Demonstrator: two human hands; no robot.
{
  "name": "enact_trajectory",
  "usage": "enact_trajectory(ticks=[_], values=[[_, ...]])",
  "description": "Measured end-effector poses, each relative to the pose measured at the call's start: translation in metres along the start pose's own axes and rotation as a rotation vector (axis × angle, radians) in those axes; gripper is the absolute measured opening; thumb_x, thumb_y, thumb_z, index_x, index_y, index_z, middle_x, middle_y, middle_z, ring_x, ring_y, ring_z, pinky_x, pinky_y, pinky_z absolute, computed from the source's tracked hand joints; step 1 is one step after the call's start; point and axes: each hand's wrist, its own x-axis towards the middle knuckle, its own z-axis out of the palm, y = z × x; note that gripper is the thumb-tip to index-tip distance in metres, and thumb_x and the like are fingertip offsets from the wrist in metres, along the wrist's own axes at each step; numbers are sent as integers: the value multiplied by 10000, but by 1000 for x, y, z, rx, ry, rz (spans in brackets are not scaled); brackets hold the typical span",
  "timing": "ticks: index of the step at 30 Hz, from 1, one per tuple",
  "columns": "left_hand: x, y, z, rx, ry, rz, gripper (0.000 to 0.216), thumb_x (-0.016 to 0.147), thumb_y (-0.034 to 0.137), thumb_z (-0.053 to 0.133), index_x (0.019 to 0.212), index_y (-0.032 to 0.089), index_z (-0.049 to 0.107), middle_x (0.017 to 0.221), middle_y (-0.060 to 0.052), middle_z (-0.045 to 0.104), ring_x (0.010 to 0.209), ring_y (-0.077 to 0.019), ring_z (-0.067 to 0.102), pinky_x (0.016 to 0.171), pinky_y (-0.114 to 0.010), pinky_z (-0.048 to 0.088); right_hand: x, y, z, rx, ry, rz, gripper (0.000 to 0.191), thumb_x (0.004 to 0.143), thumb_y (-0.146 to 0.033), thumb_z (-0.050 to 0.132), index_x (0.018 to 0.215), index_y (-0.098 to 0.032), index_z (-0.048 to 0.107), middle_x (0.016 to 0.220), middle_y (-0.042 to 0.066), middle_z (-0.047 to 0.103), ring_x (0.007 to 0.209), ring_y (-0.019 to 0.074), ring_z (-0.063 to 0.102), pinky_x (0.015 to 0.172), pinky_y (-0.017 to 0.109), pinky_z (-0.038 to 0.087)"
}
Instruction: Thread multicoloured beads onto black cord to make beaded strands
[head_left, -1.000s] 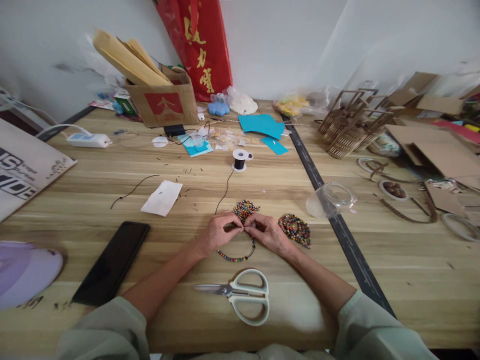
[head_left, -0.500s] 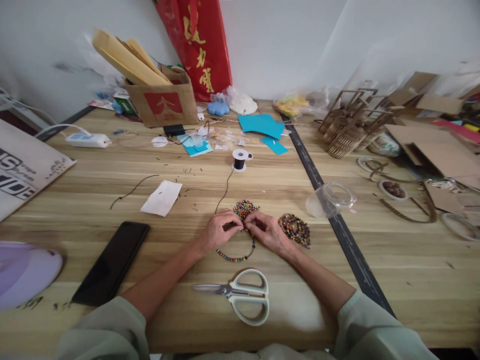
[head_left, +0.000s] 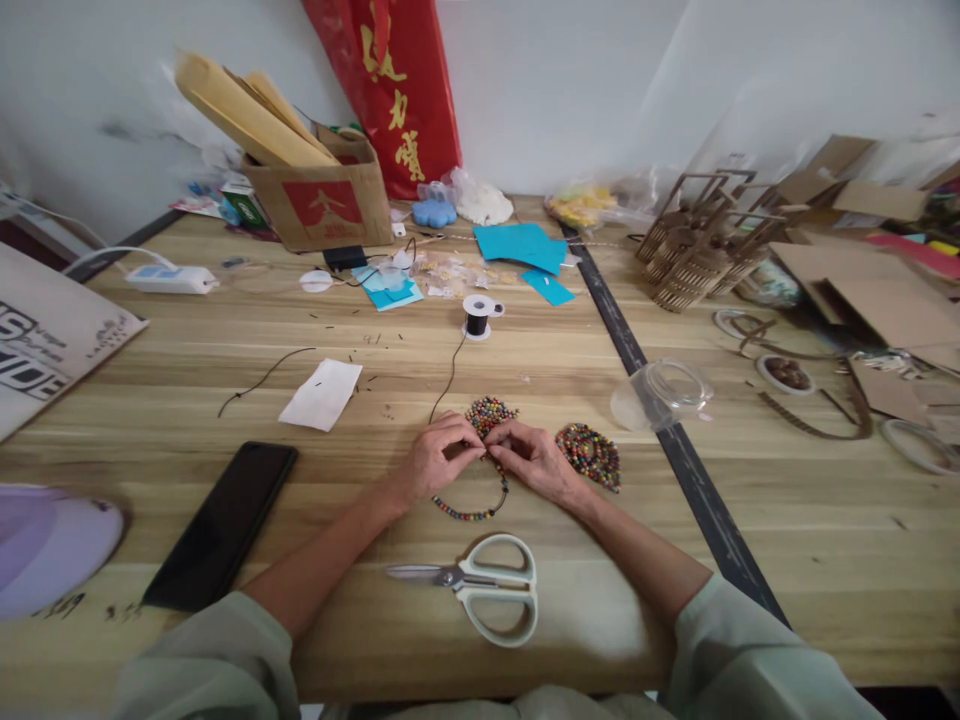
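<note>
My left hand (head_left: 447, 450) and my right hand (head_left: 531, 460) meet fingertip to fingertip over the table, both pinched. Between them is the black cord (head_left: 453, 378), which runs from a white spool (head_left: 478, 318) behind. A curved strand of colourful beads (head_left: 466, 515) hangs on that cord and lies below my hands. Whether a bead sits in the pinch is too small to tell. Just behind my fingers lies a pile of loose multicoloured beads (head_left: 491, 413). A coiled heap of strung beads (head_left: 589, 455) rests right of my right hand. Scissors (head_left: 480, 588) lie nearer me.
A black phone (head_left: 223, 525) and white paper (head_left: 321, 394) lie on the left. To the right stand a clear plastic container (head_left: 661, 395) and small woven baskets (head_left: 694, 255). At the back are a cardboard box (head_left: 319, 205), blue paper (head_left: 521, 247) and a red bag (head_left: 405, 100).
My fingertips have come slightly closer together, with the right hand shifted a little left. The beaded strand, spool and scissors keep their places; the view has tilted slightly.
</note>
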Motion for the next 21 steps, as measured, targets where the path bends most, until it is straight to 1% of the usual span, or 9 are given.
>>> enact_trajectory(ticks=[4, 8, 15, 21], values=[[1, 1, 0, 0, 2, -5, 92, 831, 180, 650, 748, 140, 652, 745, -62, 651, 753, -170, 586, 717, -307, 483, 0, -1, 0, 8, -19, 8, 175, 856, -323, 608, 890, -153, 635, 625, -30, 533, 525, 84, 423, 483, 201, 313], [2, 3, 0, 3, -2, 1, 100, 835, 187, 646, 746, 142, 655, 734, -62, 649, 744, -170, 583, 715, -310, 480, 1, 0, 0, -15, -15, -15, 149, 855, -299, 610, 876, -155, 644, 638, -24, 551, 551, 92, 452, 505, 206, 331], [1, 2, 0, 12, -8, -17, 79, 824, 176, 656, 751, 144, 660, 738, -57, 648, 755, -170, 589, 725, -305, 482, 3, 2, -2, -101, 25, -127, 145, 876, -285, 593, 823, -166, 658, 771, 27, 610, 700, 134, 529, 607, 237, 391], [-1, 2, -2, 8, 2, -66, 70, 843, 160, 616, 786, 144, 652, 758, -57, 646, 769, -170, 589, 743, -308, 477, 3, 2, -3, -105, 38, -72, 133, 864, -280, 594, 823, -166, 648, 741, 23, 606, 656, 132, 511, 579, 236, 392]])
